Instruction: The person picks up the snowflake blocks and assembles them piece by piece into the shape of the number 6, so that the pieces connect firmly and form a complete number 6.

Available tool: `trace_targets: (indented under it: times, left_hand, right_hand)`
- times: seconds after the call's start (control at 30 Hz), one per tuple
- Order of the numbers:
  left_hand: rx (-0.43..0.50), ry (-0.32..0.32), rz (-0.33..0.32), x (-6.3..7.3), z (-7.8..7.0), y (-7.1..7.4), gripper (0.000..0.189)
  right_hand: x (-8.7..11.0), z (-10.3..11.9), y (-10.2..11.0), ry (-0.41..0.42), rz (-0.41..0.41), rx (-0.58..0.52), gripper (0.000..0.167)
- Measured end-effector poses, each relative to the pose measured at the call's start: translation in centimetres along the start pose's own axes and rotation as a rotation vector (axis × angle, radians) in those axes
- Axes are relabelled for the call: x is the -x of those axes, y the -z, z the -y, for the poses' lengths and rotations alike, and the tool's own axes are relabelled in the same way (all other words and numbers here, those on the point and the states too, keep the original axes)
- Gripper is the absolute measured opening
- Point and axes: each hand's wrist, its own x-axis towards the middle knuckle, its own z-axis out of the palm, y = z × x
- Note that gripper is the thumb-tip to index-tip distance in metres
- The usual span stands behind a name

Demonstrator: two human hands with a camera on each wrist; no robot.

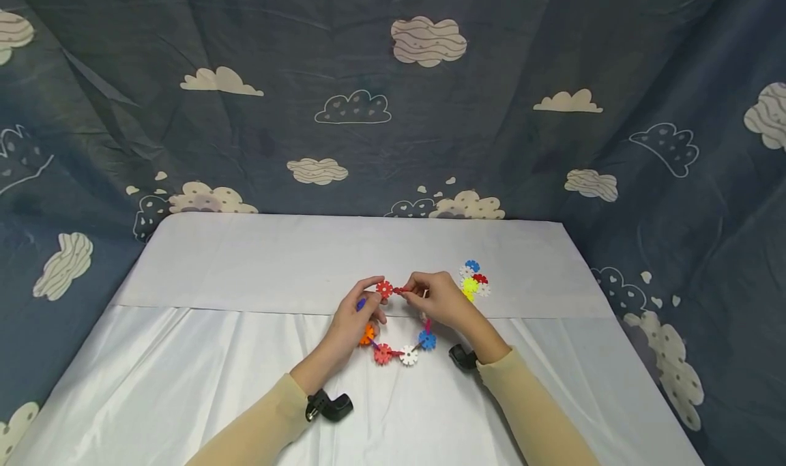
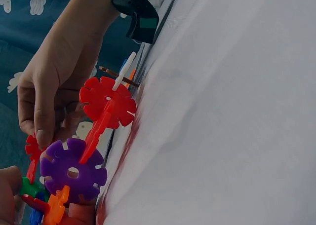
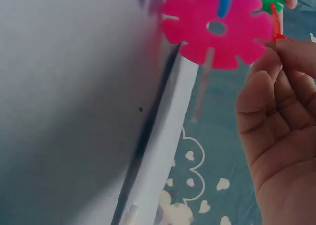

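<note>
A chain of notched plastic interlocking discs forms a curve between my hands, with a red disc (image 1: 383,354), a white disc (image 1: 408,355) and a blue disc (image 1: 427,340) at its near side. My left hand (image 1: 351,319) holds the chain's left side, its fingers partly hiding orange and blue discs. Thumb and fingertips of my right hand (image 1: 443,301) pinch a small red disc seen nearly edge-on, against another red disc (image 1: 384,289). A purple disc (image 2: 74,170) shows large in the left wrist view. In the right wrist view, a pink disc (image 3: 217,27) hangs beside the right hand.
Several loose discs, among them a yellow disc (image 1: 469,285) and a blue one (image 1: 472,265), lie in a cluster beyond the right hand. A white cloth (image 1: 245,370) covers the table. Behind it hangs a dark blue curtain (image 1: 276,132) printed with clouds.
</note>
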Motion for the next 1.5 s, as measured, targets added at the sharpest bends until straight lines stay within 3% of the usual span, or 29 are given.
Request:
trace_targets:
  times: [0.5, 0.77, 1.1, 1.3, 1.5]
  left_hand:
    - [0.029, 0.020, 0.002, -0.1, -0.2, -0.3, 0.041]
    - [0.028, 0.021, 0.015, -0.1, -0.3, -0.3, 0.042]
    - [0.074, 0.088, 0.093, -0.4, -0.9, 0.3, 0.045]
    - [0.067, 0.100, 0.061, -0.8, -1.0, 0.4, 0.044]
    - [-0.032, 0.102, 0.030, -1.4, -0.9, -0.1, 0.043]
  right_hand:
    - [0.0, 0.8, -0.5, 0.130, -0.035, 0.122, 0.005]
    - [0.1, 1.3, -0.7, 0.139, -0.062, 0.209, 0.003]
    - [0.1, 0.6, -0.3, 0.114, -0.026, 0.185, 0.005]
    - [0.1, 0.8, -0.5, 0.119, -0.007, 0.158, 0.005]
    - [0.1, 0.8, -1.0, 0.168, -0.011, 0.157, 0.004]
